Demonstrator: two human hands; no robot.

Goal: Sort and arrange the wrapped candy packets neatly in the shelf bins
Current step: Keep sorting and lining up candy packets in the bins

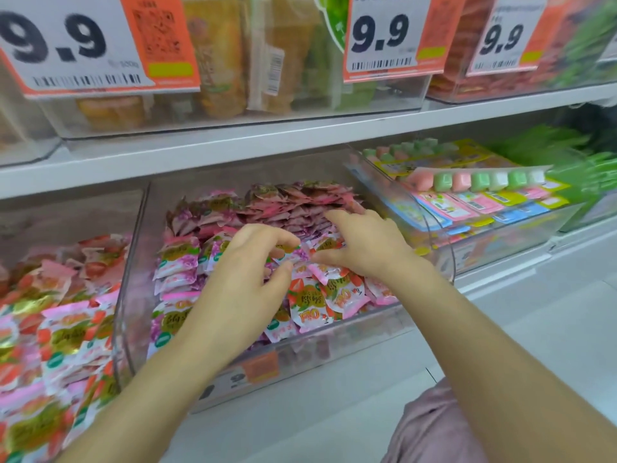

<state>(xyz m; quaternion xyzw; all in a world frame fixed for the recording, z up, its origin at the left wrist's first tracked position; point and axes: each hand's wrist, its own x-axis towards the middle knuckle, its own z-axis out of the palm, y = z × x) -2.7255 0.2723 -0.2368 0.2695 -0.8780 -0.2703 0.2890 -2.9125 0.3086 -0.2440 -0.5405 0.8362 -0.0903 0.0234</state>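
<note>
A clear plastic bin in the middle of the lower shelf holds several wrapped candy packets. Purple-and-white ones lie at its left, red strawberry ones at the front right, and dark pink ones are stacked at the back. My left hand is over the packets with fingers curled and pinching a small purple packet. My right hand rests beside it on the pile, its fingertips touching the same packets near the middle.
A bin of red strawberry packets stands at the left. At the right, a clear bin holds strips of pink and green cubes. The upper shelf overhangs with bins and 9.9 price tags. Pink clothing shows at the bottom.
</note>
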